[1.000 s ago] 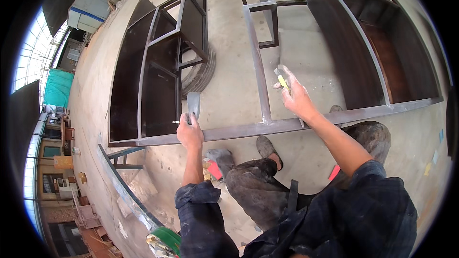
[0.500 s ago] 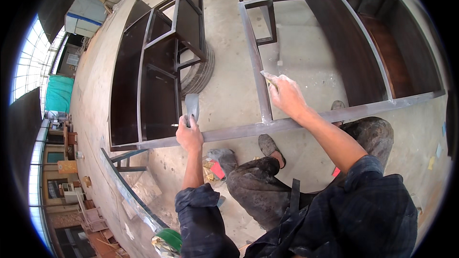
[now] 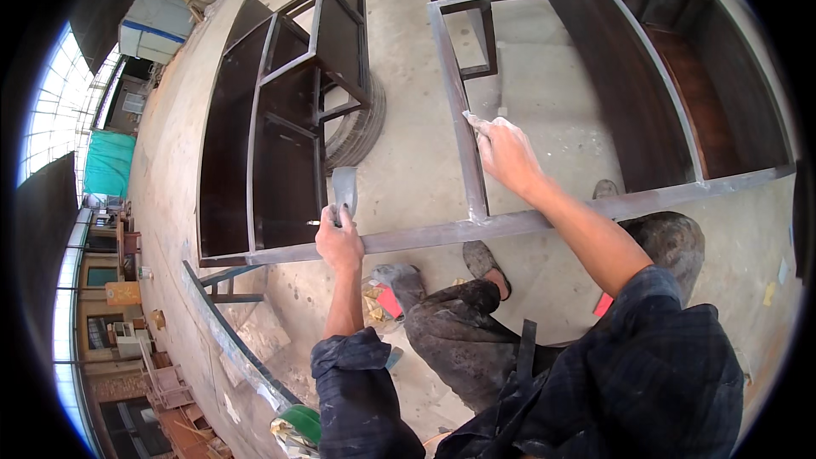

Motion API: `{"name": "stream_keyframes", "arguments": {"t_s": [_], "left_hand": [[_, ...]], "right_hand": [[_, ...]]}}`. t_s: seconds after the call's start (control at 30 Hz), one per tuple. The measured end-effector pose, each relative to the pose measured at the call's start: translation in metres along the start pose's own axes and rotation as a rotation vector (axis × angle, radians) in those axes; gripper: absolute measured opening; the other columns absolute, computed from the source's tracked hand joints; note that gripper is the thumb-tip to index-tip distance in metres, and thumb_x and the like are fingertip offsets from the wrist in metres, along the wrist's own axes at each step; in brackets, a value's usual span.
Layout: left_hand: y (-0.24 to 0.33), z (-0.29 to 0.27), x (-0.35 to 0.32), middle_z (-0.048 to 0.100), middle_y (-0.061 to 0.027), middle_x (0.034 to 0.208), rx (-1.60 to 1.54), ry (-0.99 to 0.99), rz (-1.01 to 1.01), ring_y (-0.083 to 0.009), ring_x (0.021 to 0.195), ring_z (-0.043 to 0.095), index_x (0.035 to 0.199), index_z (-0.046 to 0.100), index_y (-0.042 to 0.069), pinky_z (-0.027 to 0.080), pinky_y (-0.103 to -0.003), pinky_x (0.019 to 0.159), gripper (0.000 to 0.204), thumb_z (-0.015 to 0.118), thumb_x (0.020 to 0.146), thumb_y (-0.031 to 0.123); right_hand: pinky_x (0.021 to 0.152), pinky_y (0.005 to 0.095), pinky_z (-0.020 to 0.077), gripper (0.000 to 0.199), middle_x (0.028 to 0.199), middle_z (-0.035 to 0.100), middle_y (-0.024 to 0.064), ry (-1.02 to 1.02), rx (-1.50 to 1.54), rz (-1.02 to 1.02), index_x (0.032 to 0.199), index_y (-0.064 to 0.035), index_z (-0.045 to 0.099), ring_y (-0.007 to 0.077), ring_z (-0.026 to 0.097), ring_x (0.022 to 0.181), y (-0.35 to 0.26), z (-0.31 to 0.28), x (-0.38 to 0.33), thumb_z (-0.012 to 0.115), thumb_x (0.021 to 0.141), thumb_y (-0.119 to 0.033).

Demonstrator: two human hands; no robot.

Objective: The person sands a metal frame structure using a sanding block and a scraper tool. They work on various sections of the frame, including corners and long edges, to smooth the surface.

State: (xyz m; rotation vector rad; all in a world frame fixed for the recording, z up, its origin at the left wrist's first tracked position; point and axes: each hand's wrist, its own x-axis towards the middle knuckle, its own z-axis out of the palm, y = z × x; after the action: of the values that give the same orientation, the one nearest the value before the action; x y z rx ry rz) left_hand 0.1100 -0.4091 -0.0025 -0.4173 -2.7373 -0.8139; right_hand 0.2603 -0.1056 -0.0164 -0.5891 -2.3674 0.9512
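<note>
The head camera looks steeply down and forward from above the wearer's lap, with the left hand (image 3: 338, 242) and right hand (image 3: 510, 157) near it at mid-picture. Its wide fisheye view takes in the dark wooden frame (image 3: 408, 238) beyond, the wearer's legs (image 3: 459, 340) below, and distant windows (image 3: 64, 110) sideways along the left rim.

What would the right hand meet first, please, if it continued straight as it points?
The right hand would probably meet the nearby grey bar first; they may already touch, as depth is unclear.
</note>
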Motion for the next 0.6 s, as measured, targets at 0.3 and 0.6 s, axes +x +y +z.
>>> {"name": "stream_keyframes", "arguments": {"t_s": [0.3,0.6], "left_hand": [[0.001,-0.001,-0.001,0.071,-0.0106,0.077,-0.023,-0.003,-0.002,-0.0198,0.063,0.072,0.103,0.068,0.001,0.052,-0.035,0.062,0.019,0.064,0.097,0.019],[0.003,-0.002,-0.001,0.072,-0.0125,0.075,-0.019,0.012,-0.035,-0.0313,0.070,0.071,0.101,0.069,0.006,0.052,-0.043,0.067,0.022,0.064,0.097,0.026]], "right_hand": [[0.076,0.0480,0.0508,0.043,0.081,0.062,0.0221,-0.001,0.000,0.029,0.131,-0.0073,0.068,0.0386,0.062,0.080,-0.004,-0.002,0.011,0.054,0.090,-0.003],[0.077,0.0492,0.0538,0.041,0.085,0.065,0.0254,-0.009,0.001,-0.007,0.129,-0.0010,0.067,0.0407,0.065,0.083,-0.001,-0.004,0.018,0.057,0.090,-0.003]]}}
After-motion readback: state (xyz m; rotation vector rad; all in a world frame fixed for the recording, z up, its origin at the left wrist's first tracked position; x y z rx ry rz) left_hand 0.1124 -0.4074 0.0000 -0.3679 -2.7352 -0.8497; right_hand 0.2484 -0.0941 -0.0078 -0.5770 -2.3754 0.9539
